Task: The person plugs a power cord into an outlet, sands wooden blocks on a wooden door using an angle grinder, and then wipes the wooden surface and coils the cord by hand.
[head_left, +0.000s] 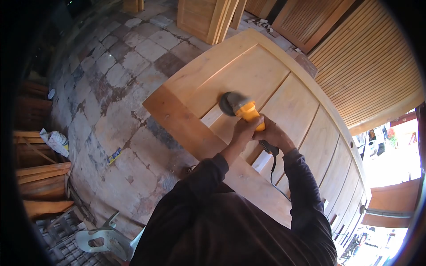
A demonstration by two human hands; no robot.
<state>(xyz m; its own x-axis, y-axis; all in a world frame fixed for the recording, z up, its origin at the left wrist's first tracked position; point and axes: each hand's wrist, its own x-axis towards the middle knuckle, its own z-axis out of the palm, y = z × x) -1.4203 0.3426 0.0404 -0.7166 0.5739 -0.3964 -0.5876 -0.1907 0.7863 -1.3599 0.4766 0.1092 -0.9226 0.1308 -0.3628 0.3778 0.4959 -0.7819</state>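
Observation:
My left hand [244, 134] is closed around the near side of a yellow angle grinder [249, 111]. On its other side, my right hand [276, 134] wraps the grinder's body. The tool's dark round disc [226, 103] lies against or just over a panelled wooden door [284, 106], close to the door's left edge; I cannot tell whether it touches. From the grinder's black rear end a black cord [272, 170] runs down beside my right forearm. The fingers' undersides are hidden by the tool and the hands.
Several wooden panels [199, 20] stand upright behind the door. Slatted wood panels [368, 57] lean at the upper right. Stained floor tiles [120, 115] stretch to the left, with a white plastic chair [100, 239] at the lower left and a white bag [55, 142] by stacked wood.

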